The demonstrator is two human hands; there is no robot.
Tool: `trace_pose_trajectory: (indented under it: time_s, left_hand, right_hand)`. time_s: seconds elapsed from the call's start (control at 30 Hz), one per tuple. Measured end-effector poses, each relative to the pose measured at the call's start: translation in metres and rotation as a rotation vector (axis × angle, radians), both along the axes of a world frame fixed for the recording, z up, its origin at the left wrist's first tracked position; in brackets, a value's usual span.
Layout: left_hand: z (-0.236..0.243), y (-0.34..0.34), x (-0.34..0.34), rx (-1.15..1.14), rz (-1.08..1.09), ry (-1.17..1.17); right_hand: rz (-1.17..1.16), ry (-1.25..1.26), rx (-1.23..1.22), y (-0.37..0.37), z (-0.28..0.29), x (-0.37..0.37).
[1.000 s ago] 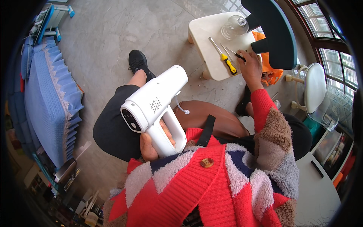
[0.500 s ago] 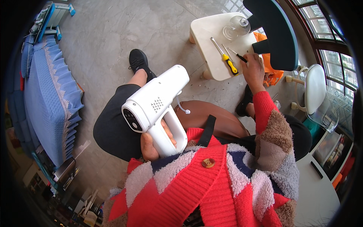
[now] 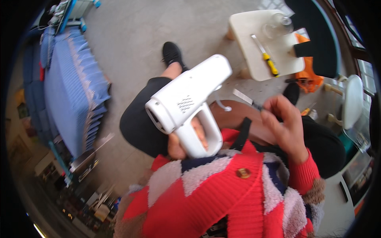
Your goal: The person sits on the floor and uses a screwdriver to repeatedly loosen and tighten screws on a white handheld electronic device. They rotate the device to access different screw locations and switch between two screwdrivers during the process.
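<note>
Since the earlier frame, right hand (image 3: 283, 127) leaves the stool (image 3: 254, 43), pinching a small screwdriver (image 3: 248, 100) above the lap, while left hand (image 3: 186, 141) stays clamped on the white gun-shaped tool (image 3: 186, 103); next, seating its tip likely demands careful alignment.

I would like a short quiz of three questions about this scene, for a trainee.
1. True or false: the left hand has its grip on the handle of the white pistol-shaped device.
2. What does the right hand hold? A) a thin metal tool B) a glass jar C) an orange bag
3. Fill in: the yellow-handled screwdriver lies on the small ____ table.

Key:
1. True.
2. A: the thin metal tool sticks out from the fingers toward the device.
3. White; a clear glass jar stands there too.
</note>
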State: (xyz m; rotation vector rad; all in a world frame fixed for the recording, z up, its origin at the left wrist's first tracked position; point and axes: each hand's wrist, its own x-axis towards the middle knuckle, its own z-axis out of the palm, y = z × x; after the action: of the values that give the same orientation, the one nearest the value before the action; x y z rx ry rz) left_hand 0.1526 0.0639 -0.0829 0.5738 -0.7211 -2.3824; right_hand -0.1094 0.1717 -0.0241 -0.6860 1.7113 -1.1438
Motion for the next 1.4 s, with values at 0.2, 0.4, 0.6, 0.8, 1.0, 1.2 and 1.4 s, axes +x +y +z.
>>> trace_pose_trajectory:
  time_s: [0.2,0.4,0.6,0.8,1.0,1.2,1.4]
  left_hand:
    - [0.009,-0.012,0.005,0.116,-0.16,-0.009]
    - [0.022,-0.01,-0.004,0.24,-0.034,-0.113]
    - [0.025,-0.012,-0.01,0.225,-0.033,-0.075]
    - [0.024,-0.01,-0.018,0.267,0.034,0.176]
    - [0.021,-0.013,-0.013,0.232,-0.016,0.09]
    - [0.017,-0.014,-0.01,0.197,-0.029,0.075]
    - [0.014,-0.014,-0.005,0.162,-0.055,0.043]
  right_hand:
    - [0.255,0.09,-0.217,-0.017,0.039,0.041]
    - [0.282,0.326,-0.267,-0.036,0.039,0.051]
    - [0.301,0.394,-0.304,-0.048,0.04,0.057]
    - [0.312,0.38,-0.301,-0.053,0.042,0.058]
    - [0.311,0.406,-0.291,-0.057,0.045,0.06]
    - [0.318,0.413,-0.31,-0.059,0.047,0.06]
    - [0.347,0.452,-0.289,-0.062,0.05,0.062]
